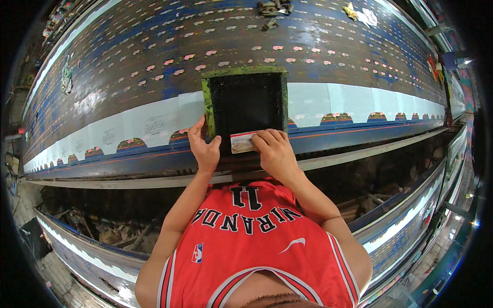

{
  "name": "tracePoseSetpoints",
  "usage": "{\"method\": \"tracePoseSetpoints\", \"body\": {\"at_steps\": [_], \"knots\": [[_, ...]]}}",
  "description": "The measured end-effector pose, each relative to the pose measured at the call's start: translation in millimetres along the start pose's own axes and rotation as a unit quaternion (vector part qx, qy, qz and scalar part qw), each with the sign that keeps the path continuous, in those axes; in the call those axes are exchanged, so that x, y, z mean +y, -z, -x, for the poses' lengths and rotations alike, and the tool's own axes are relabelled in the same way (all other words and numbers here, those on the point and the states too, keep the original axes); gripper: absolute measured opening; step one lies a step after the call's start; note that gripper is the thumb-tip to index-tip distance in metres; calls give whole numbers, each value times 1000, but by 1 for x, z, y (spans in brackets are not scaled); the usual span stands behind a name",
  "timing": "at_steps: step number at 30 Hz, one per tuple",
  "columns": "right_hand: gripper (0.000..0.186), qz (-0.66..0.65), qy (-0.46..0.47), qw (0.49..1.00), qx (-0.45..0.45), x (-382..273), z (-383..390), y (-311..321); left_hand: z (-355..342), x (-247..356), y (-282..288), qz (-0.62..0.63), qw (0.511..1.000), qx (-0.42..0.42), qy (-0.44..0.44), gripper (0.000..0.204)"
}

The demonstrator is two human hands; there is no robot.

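A screen-printing frame [207, 97] with a worn green rim and dark mesh lies over a row of pale cut pieces [190, 109] on the long table. My left hand [204, 146] grips its near left corner, fingers along the outer side and thumb apart on the near side. In my right hand [275, 151] is a squeegee [242, 142], a flat whitish bar with a red upper edge, held level at the frame's near end. The right fingers fold over the bar and hide its right part. Mesh detail is too dark to make out.
The dark table [154, 56] carries many rows of small pink printed marks. A metal rail [359, 154] runs along its near edge. Metal clamps or fittings [275, 9] lie at the far side, with crumpled cloths [365, 17] to their right. Another long table [97, 251] stands behind me.
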State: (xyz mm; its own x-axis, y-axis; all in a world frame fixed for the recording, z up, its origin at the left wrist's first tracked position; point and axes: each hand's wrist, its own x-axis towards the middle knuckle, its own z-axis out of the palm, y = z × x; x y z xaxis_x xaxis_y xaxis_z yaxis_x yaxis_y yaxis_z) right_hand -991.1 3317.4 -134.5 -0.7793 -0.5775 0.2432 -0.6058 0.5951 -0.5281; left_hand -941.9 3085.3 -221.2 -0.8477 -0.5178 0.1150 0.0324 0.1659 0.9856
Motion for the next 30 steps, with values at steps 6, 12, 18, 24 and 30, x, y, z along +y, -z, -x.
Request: {"method": "tracePoseSetpoints", "body": {"at_steps": [6, 12, 18, 24, 30], "knots": [[29, 25, -14, 1000, 3, 69, 33, 53, 28, 6, -99, 62, 998, 2, 0, 71], [24, 25, -23, 999, 0, 131, 58, 88, 44, 5, -178, 57, 998, 0, 27, 69], [22, 8, -11, 1000, -7, 159, 69, 97, 45, 7, -203, 44, 996, -16, 73, 71], [15, -20, -9, 996, -87, 173, 44, 117, 45, 9, -203, 26, 993, -8, 111, 71], [14, 17, 0, 1000, -11, 211, -38, 97, 44, 17, -205, -28, 993, -14, 116, 69]]}}
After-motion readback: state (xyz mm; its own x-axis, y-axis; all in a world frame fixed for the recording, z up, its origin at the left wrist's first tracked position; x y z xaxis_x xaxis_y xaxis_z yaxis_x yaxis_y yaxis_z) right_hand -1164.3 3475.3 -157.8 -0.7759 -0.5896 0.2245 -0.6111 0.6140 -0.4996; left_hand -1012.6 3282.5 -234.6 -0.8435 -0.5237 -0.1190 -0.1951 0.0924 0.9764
